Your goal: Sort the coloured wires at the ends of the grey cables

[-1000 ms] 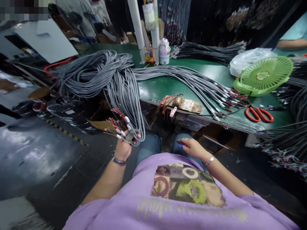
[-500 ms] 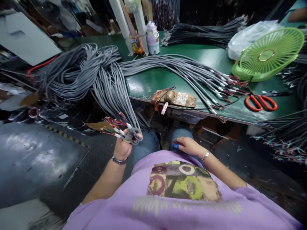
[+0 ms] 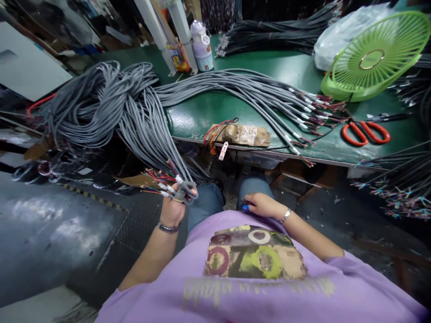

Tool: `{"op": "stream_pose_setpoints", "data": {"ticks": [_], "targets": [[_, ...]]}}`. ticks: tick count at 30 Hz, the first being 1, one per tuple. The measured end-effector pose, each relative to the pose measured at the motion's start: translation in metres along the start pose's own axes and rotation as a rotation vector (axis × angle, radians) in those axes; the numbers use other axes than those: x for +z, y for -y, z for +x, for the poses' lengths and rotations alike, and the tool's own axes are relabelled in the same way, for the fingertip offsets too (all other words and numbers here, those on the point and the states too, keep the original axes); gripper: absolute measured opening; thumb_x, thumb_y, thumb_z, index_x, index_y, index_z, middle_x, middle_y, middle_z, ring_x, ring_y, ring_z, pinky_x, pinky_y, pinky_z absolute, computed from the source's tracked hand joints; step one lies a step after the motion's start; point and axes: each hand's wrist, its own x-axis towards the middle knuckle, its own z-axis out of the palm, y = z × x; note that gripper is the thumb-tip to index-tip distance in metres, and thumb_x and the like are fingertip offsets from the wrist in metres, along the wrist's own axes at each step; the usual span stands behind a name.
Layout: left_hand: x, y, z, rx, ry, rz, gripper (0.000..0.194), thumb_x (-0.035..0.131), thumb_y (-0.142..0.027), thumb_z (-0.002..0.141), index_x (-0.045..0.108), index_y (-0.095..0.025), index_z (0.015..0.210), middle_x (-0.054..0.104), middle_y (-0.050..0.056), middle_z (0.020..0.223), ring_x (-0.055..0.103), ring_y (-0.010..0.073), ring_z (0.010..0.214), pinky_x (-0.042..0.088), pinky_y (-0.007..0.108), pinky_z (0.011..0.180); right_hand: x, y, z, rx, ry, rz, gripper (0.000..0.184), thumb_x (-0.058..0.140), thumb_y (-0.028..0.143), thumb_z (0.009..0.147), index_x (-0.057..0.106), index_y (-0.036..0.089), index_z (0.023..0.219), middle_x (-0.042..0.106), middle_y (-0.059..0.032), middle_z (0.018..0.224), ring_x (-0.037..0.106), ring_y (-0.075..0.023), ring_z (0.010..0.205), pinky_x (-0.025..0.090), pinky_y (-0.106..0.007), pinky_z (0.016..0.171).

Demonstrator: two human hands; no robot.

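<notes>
My left hand [image 3: 172,211] is closed around the end of a bundle of grey cables [image 3: 164,143], held low in front of the bench. Several cable ends are bent into a loop at the fingers. White sleeves and stripped coloured wires [image 3: 156,176] stick out to the left of the grip. The same bundle runs up to a large coiled heap of grey cable on the bench. My right hand [image 3: 262,205] rests on my right thigh, holding nothing that I can see. Its thumb and forefinger are slightly apart, and a blue cover shows on one digit.
More grey cables [image 3: 235,80] stretch across the green bench [image 3: 286,67] to the right. Near its front edge lie a taped board with wires [image 3: 249,134] and red-handled scissors [image 3: 365,133]. Behind them stand a green fan [image 3: 373,58] and a lilac bottle [image 3: 202,47].
The view has tilted and shifted slightly, so the bench and its things appear higher and mostly further left. My left hand still grips the cables, and my right hand stays on the thigh.
</notes>
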Motion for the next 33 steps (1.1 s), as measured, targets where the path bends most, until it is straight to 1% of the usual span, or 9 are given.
{"op": "stream_pose_setpoints", "data": {"ticks": [7, 15, 18, 21, 23, 26, 28, 30, 33], "targets": [[0.005, 0.003, 0.0, -0.016, 0.022, 0.036, 0.042, 0.073, -0.055, 0.065, 0.071, -0.016, 0.079, 0.068, 0.005, 0.065, 0.062, 0.0164, 0.061, 0.049, 0.028, 0.06, -0.002, -0.001, 0.0, 0.012, 0.003, -0.004, 0.018, 0.054, 0.028, 0.085, 0.066, 0.017, 0.093, 0.07, -0.0089, 0.089, 0.061, -0.0175, 0.076, 0.036, -0.025, 0.064], [0.0, 0.016, 0.002, -0.063, 0.128, 0.171, 0.038, 0.067, -0.052, 0.073, 0.07, -0.016, 0.083, 0.07, 0.006, 0.07, 0.061, 0.0168, 0.063, 0.045, 0.027, 0.058, -0.005, 0.008, 0.01, -0.035, 0.004, -0.007, 0.018, 0.055, 0.029, 0.085, 0.065, 0.018, 0.094, 0.07, -0.0081, 0.089, 0.062, -0.018, 0.077, 0.038, -0.025, 0.064], [0.007, 0.014, 0.003, -0.022, 0.176, 0.267, 0.032, 0.064, -0.049, 0.077, 0.068, -0.017, 0.08, 0.069, 0.005, 0.073, 0.061, 0.0168, 0.069, 0.046, 0.028, 0.065, -0.013, 0.024, 0.015, -0.101, -0.088, 0.146, 0.029, 0.054, 0.029, 0.085, 0.06, 0.017, 0.111, 0.069, -0.0075, 0.094, 0.063, -0.017, 0.079, 0.042, -0.024, 0.068], [0.022, 0.012, 0.004, 0.017, 0.223, 0.399, 0.033, 0.059, -0.048, 0.082, 0.067, -0.017, 0.076, 0.068, 0.004, 0.072, 0.06, 0.0164, 0.069, 0.047, 0.029, 0.07, -0.024, 0.049, 0.022, -0.23, -0.178, 0.301, 0.041, 0.055, 0.036, 0.085, 0.052, 0.016, 0.121, 0.067, -0.0065, 0.095, 0.061, -0.0144, 0.075, 0.044, -0.024, 0.067], [0.032, 0.013, 0.003, 0.046, 0.245, 0.425, 0.03, 0.059, -0.047, 0.082, 0.067, -0.018, 0.083, 0.069, 0.004, 0.079, 0.062, 0.0181, 0.077, 0.047, 0.032, 0.077, -0.029, 0.066, 0.028, -0.298, -0.237, 0.275, 0.035, 0.055, 0.041, 0.085, 0.059, 0.016, 0.108, 0.066, -0.0066, 0.091, 0.06, -0.0156, 0.074, 0.046, -0.026, 0.069], [0.04, 0.019, 0.003, 0.101, 0.274, 0.406, 0.029, 0.059, -0.043, 0.082, 0.067, -0.018, 0.092, 0.07, 0.005, 0.092, 0.062, 0.0198, 0.087, 0.047, 0.034, 0.084, -0.03, 0.082, 0.035, -0.249, -0.383, 0.241, 0.03, 0.045, 0.041, 0.09, 0.063, 0.017, 0.09, 0.066, -0.0073, 0.084, 0.059, -0.0178, 0.077, 0.047, -0.029, 0.074], [0.038, 0.023, 0.003, 0.101, 0.281, 0.395, 0.029, 0.059, -0.042, 0.083, 0.067, -0.017, 0.094, 0.07, 0.006, 0.094, 0.061, 0.0206, 0.089, 0.047, 0.034, 0.085, -0.029, 0.085, 0.039, -0.235, -0.44, 0.243, 0.033, 0.041, 0.04, 0.093, 0.063, 0.018, 0.082, 0.065, -0.0073, 0.079, 0.059, -0.0177, 0.076, 0.047, -0.029, 0.074], [0.034, 0.025, 0.002, 0.092, 0.273, 0.376, 0.03, 0.059, -0.043, 0.082, 0.067, -0.017, 0.095, 0.07, 0.006, 0.094, 0.062, 0.0213, 0.09, 0.046, 0.035, 0.086, -0.029, 0.084, 0.041, -0.282, -0.472, 0.247, 0.034, 0.04, 0.04, 0.093, 0.062, 0.018, 0.08, 0.065, -0.0078, 0.08, 0.059, -0.0179, 0.078, 0.048, -0.03, 0.076], [0.023, 0.023, 0.001, 0.079, 0.171, 0.334, 0.03, 0.058, -0.045, 0.083, 0.066, -0.018, 0.094, 0.07, 0.007, 0.097, 0.061, 0.0215, 0.095, 0.045, 0.035, 0.088, -0.031, 0.079, 0.043, -0.349, -0.556, 0.302, 0.032, 0.041, 0.038, 0.093, 0.063, 0.017, 0.083, 0.066, -0.0093, 0.089, 0.06, -0.0183, 0.086, 0.048, -0.032, 0.082]]}}
